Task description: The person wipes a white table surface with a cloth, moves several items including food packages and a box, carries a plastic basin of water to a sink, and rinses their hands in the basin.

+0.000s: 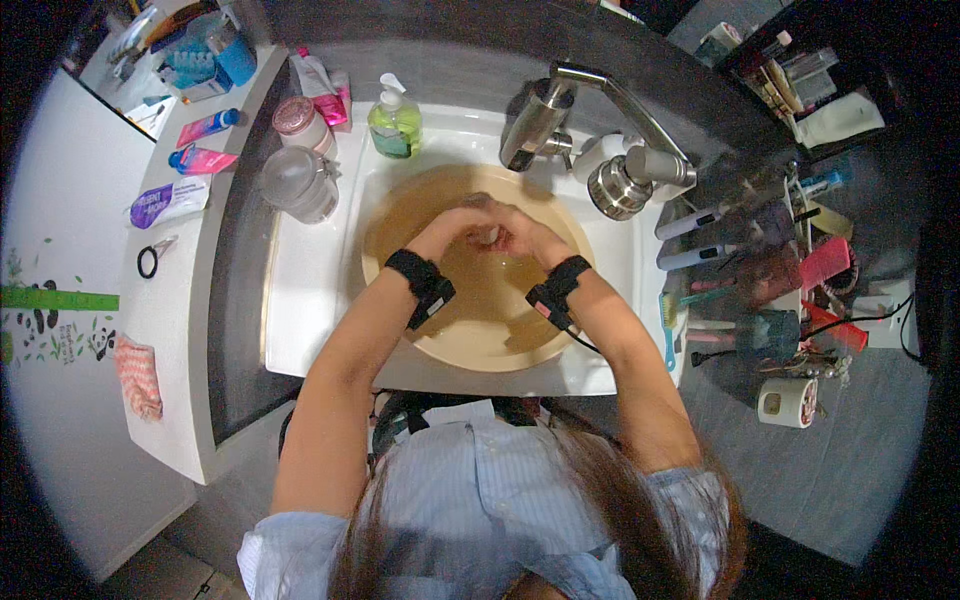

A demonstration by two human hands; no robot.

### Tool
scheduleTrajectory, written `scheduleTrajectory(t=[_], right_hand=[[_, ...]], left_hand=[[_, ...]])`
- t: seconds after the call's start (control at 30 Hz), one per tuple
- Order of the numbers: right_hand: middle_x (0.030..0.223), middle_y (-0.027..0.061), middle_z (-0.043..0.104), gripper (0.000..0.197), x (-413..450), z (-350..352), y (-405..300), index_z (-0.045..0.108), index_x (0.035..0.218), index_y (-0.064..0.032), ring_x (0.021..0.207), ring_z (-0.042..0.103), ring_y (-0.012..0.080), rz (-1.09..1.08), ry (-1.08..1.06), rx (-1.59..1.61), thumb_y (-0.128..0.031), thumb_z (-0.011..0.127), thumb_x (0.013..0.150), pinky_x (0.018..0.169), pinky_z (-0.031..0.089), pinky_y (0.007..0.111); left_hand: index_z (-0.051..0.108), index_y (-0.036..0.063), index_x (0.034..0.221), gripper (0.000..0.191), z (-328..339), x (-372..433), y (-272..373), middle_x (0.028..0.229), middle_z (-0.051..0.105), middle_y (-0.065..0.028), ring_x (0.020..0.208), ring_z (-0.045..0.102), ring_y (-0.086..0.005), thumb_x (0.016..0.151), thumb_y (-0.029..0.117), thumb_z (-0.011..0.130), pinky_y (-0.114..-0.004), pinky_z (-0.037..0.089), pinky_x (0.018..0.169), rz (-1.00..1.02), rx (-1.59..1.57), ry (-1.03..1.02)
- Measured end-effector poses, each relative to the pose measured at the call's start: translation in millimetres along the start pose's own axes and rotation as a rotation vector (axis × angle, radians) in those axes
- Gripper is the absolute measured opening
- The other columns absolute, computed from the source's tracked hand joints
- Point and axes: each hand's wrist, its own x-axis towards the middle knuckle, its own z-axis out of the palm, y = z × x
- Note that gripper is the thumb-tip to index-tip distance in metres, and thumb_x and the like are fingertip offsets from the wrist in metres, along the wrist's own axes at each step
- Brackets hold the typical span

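Note:
Both of my hands meet over a beige basin (480, 361) that stands in the white sink (300, 300) and holds water. My left hand (459, 225) comes in from the left, its fingers against those of my right hand (523, 231). Between the palms shows something small and pale, partly hidden; I cannot tell what it is. Each wrist wears a black strap with a small box. A metal faucet (534, 127) with a jointed arm rises behind the basin. A pump bottle of green liquid soap (395, 124) stands at the sink's back edge, left of the faucet.
A clear lidded jar (300, 187) and a pink-lidded jar (304, 127) stand left of the soap. Toothpaste tubes (169, 201) and a striped cloth (139, 375) lie on the left ledge. Toothbrushes (667, 330), a pink comb (825, 260) and a white cup (786, 403) are at the right.

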Motion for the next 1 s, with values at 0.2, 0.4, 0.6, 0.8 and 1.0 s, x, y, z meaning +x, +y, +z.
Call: scheduleTrajectory(t=[0.2,0.4,0.6,0.8,1.0], right_hand=[[0.104,0.0054,0.058,0.03,-0.5,-16.8,-9.7,0.053,0.112,-0.0081,0.087,0.058,0.0201,-0.011,0.027,0.197,-0.029,0.045,0.091,0.071,0.05,0.033],[0.11,0.0114,0.055,0.038,-31.4,23.6,-29.1,0.051,0.113,-0.0022,0.08,0.06,0.0229,-0.058,0.139,0.259,-0.033,0.04,0.093,0.067,0.051,0.033],[0.092,0.0143,0.06,0.053,-38.0,77.8,-56.9,0.056,0.104,0.0024,0.065,0.06,0.023,0.096,0.557,-0.671,-0.045,0.039,0.09,0.064,0.05,0.036],[0.113,0.0077,0.05,0.041,37.3,-33.9,28.9,0.049,0.117,-0.0088,0.087,0.048,0.0231,-0.098,0.046,-1.007,-0.038,0.045,0.089,0.074,0.047,0.038],[0.12,0.0099,0.053,0.049,83.6,-90.9,96.1,0.051,0.121,-0.0118,0.106,0.051,0.0229,-0.028,-0.077,-1.164,-0.036,0.061,0.079,0.079,0.047,0.035]], left_hand=[[0.065,0.0003,0.083,0.039,19.5,-18.6,62.9,0.082,0.062,-0.0237,0.078,0.062,-0.0359,0.086,0.033,0.043,-0.046,0.048,0.068,0.169,0.04,0.344],[0.065,0.003,0.085,0.038,12.4,-36.1,74.4,0.081,0.064,-0.0169,0.078,0.063,-0.033,0.088,0.034,0.042,-0.045,0.049,0.071,0.147,0.215,0.499],[0.063,0.0025,0.095,0.03,11.9,31.0,-64.4,0.094,0.062,-0.0199,0.087,0.06,-0.0351,0.084,0.026,0.047,-0.043,0.048,0.077,-0.126,0.112,0.37],[0.063,0.0021,0.099,0.032,2.2,-0.2,-97.0,0.105,0.059,-0.0214,0.097,0.057,-0.0366,0.084,0.027,0.048,-0.042,0.045,0.083,0.005,0.348,0.362],[0.064,0.0003,0.091,0.032,-27.2,-52.8,-26.7,0.098,0.06,-0.0235,0.091,0.058,-0.0373,0.082,0.027,0.05,-0.042,0.046,0.08,-0.113,0.131,0.248]])
